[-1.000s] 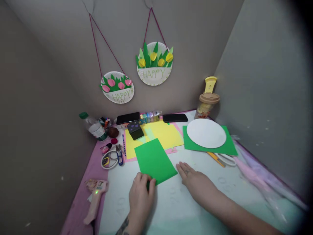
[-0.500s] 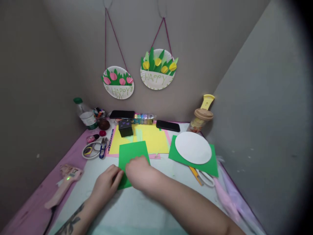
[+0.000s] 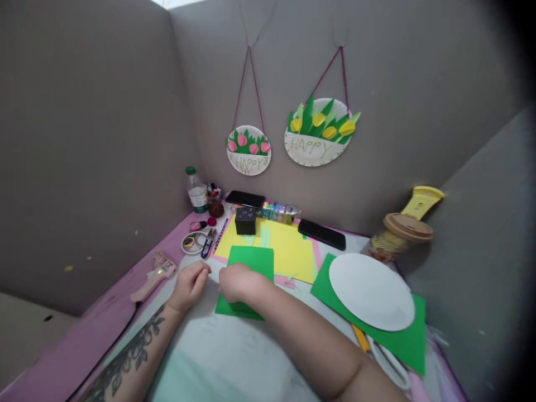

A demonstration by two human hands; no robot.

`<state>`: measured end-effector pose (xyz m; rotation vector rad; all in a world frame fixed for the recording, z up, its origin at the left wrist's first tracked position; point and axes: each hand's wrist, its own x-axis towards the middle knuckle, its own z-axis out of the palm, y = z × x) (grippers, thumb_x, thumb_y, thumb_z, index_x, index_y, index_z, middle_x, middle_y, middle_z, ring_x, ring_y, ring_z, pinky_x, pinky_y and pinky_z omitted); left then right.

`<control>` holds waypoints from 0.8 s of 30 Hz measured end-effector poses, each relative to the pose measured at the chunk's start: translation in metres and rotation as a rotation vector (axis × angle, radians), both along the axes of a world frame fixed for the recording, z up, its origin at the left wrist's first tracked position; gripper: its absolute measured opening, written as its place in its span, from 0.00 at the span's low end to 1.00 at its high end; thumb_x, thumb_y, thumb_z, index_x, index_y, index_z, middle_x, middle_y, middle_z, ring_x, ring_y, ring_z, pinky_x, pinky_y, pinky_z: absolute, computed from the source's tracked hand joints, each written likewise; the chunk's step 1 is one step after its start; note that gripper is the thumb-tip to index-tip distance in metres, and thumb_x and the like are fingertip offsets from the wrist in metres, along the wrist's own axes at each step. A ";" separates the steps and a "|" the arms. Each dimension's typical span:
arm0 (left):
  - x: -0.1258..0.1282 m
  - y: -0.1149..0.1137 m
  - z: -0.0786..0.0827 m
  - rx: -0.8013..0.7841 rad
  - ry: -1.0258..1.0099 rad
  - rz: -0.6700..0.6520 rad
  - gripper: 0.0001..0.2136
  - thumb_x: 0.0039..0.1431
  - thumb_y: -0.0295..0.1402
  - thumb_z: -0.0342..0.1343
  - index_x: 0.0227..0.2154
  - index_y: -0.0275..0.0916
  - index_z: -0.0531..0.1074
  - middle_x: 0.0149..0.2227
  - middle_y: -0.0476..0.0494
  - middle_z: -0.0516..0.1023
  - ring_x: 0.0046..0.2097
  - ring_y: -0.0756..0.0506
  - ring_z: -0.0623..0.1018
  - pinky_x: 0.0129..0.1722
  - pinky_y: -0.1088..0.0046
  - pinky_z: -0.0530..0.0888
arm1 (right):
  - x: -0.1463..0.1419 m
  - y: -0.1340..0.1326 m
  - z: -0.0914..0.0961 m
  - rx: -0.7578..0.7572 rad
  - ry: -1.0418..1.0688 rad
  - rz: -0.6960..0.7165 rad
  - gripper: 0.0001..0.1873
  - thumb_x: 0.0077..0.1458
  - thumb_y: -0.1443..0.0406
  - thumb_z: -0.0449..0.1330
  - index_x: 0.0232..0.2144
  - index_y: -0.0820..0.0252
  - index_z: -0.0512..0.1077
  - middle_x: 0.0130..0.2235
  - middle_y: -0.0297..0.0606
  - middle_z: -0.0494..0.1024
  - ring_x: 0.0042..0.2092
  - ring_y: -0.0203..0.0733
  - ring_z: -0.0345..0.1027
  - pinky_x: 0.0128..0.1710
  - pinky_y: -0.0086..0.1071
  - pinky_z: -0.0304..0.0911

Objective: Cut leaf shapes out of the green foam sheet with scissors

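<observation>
A green sheet of paper lies in front of me, with a second green edge showing along its bottom. My right hand is closed and rests on the sheet's left part. Its fingertips are turned away from view, so anything in them is hidden. To the left, my left hand is curled into a loose fist beside the paper, apart from it, with nothing visible in it. Yellow sheets lie just behind the green paper.
At right, a white oval lies on another green sheet, partly over white-handled scissors. A lidded cup and a phone stand behind. Left are a glue gun, thread snips and a black box.
My left hand has come away from the green paper's left edge. My right hand stays closed on the sheet, which has turned slightly. The camera view has swung left.
</observation>
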<state>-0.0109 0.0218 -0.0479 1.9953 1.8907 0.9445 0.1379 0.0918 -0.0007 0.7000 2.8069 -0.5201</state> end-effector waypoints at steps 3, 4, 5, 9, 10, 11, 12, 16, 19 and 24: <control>0.012 0.000 -0.001 -0.088 0.029 -0.144 0.15 0.60 0.39 0.39 0.25 0.39 0.66 0.26 0.43 0.72 0.31 0.47 0.70 0.35 0.71 0.68 | 0.011 -0.005 -0.003 0.023 -0.072 -0.082 0.18 0.48 0.68 0.60 0.44 0.70 0.72 0.44 0.56 0.77 0.44 0.53 0.73 0.41 0.39 0.69; 0.016 0.000 -0.002 -0.104 0.046 -0.184 0.15 0.61 0.39 0.39 0.24 0.39 0.66 0.26 0.43 0.71 0.31 0.47 0.70 0.34 0.72 0.67 | 0.016 -0.007 -0.003 0.029 -0.064 -0.093 0.20 0.50 0.67 0.59 0.46 0.71 0.71 0.47 0.57 0.75 0.47 0.54 0.71 0.43 0.39 0.68; 0.020 0.001 -0.002 -0.116 0.064 -0.222 0.16 0.61 0.38 0.39 0.24 0.39 0.66 0.25 0.44 0.71 0.30 0.48 0.70 0.34 0.72 0.66 | 0.022 -0.010 -0.002 0.034 -0.047 -0.097 0.20 0.52 0.67 0.58 0.47 0.72 0.70 0.50 0.58 0.73 0.50 0.55 0.69 0.46 0.40 0.67; 0.028 -0.002 -0.001 -0.177 0.119 -0.371 0.14 0.61 0.37 0.42 0.25 0.39 0.69 0.28 0.45 0.72 0.33 0.48 0.71 0.35 0.74 0.65 | 0.048 -0.032 0.005 -0.015 -0.037 -0.126 0.19 0.56 0.65 0.54 0.48 0.71 0.70 0.54 0.58 0.69 0.54 0.55 0.64 0.49 0.42 0.64; 0.028 -0.003 0.000 -0.202 0.133 -0.403 0.13 0.61 0.37 0.44 0.26 0.40 0.70 0.29 0.45 0.73 0.34 0.47 0.71 0.36 0.74 0.65 | 0.053 -0.040 0.006 -0.038 -0.044 -0.151 0.20 0.56 0.65 0.55 0.49 0.71 0.69 0.53 0.57 0.70 0.53 0.56 0.65 0.49 0.43 0.64; 0.028 -0.004 0.001 -0.227 0.150 -0.427 0.12 0.60 0.37 0.46 0.26 0.40 0.71 0.30 0.45 0.73 0.35 0.47 0.72 0.36 0.74 0.65 | 0.058 -0.048 0.006 -0.052 -0.046 -0.167 0.20 0.55 0.65 0.55 0.49 0.71 0.69 0.52 0.57 0.70 0.53 0.56 0.65 0.49 0.44 0.64; 0.027 -0.005 0.001 -0.248 0.168 -0.440 0.11 0.59 0.38 0.48 0.27 0.40 0.71 0.30 0.45 0.74 0.36 0.47 0.72 0.37 0.74 0.65 | 0.062 -0.056 0.006 -0.059 -0.040 -0.186 0.21 0.55 0.66 0.55 0.49 0.71 0.69 0.52 0.57 0.70 0.52 0.57 0.65 0.49 0.44 0.63; 0.023 -0.005 -0.001 -0.275 0.200 -0.445 0.07 0.56 0.34 0.51 0.29 0.40 0.73 0.32 0.45 0.74 0.37 0.46 0.72 0.36 0.74 0.65 | 0.068 -0.085 -0.009 -0.034 0.108 -0.289 0.23 0.55 0.67 0.53 0.53 0.70 0.68 0.55 0.55 0.69 0.56 0.56 0.61 0.54 0.45 0.59; 0.020 -0.003 -0.004 -0.248 0.173 -0.507 0.06 0.54 0.28 0.51 0.30 0.39 0.72 0.34 0.45 0.75 0.38 0.46 0.72 0.38 0.74 0.66 | 0.062 -0.101 -0.028 -0.002 0.226 -0.431 0.26 0.57 0.63 0.52 0.56 0.68 0.64 0.60 0.54 0.63 0.61 0.56 0.54 0.58 0.47 0.52; 0.017 -0.003 -0.005 -0.247 0.152 -0.534 0.06 0.50 0.22 0.50 0.28 0.37 0.71 0.31 0.45 0.74 0.35 0.47 0.71 0.36 0.74 0.67 | 0.044 -0.124 -0.053 0.032 0.256 -0.532 0.38 0.58 0.54 0.50 0.64 0.71 0.51 0.66 0.52 0.47 0.67 0.54 0.35 0.64 0.50 0.35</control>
